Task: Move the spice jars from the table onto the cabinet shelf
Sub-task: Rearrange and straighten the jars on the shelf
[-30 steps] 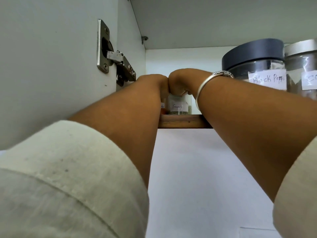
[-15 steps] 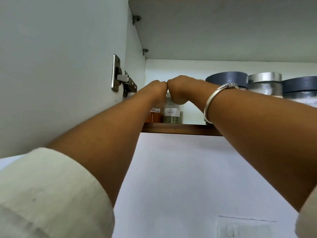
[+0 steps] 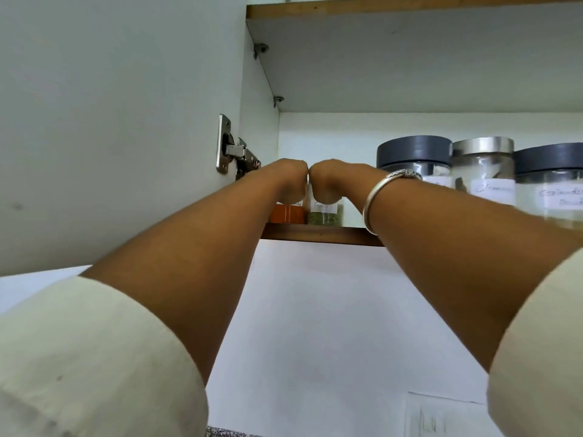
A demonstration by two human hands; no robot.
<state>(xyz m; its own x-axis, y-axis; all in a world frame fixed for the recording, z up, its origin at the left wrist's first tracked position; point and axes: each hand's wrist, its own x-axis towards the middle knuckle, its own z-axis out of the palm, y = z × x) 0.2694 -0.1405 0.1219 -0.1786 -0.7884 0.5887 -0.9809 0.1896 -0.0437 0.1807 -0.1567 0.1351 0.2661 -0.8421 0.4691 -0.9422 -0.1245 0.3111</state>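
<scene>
Both arms reach up into the open cabinet, seen from below. My left hand (image 3: 288,181) is closed over the top of a small jar of orange spice (image 3: 287,215) standing at the left end of the shelf (image 3: 321,234). My right hand (image 3: 328,184) is closed over the top of a small jar of green spice (image 3: 325,218) with a white label, right beside the orange one. The two hands touch knuckle to knuckle. The fingers and the jar lids are hidden behind the hands.
Three larger jars stand on the shelf to the right: a dark-lidded jar (image 3: 414,154), a silver-lidded jar (image 3: 483,165) and another dark-lidded jar (image 3: 550,181). The open cabinet door (image 3: 110,121) with its hinge (image 3: 235,152) is at the left. An upper shelf (image 3: 410,58) is overhead.
The view has pulled back and down, so more of the cabinet and a third large jar show. Both hands stay on the two small jars on the shelf.
</scene>
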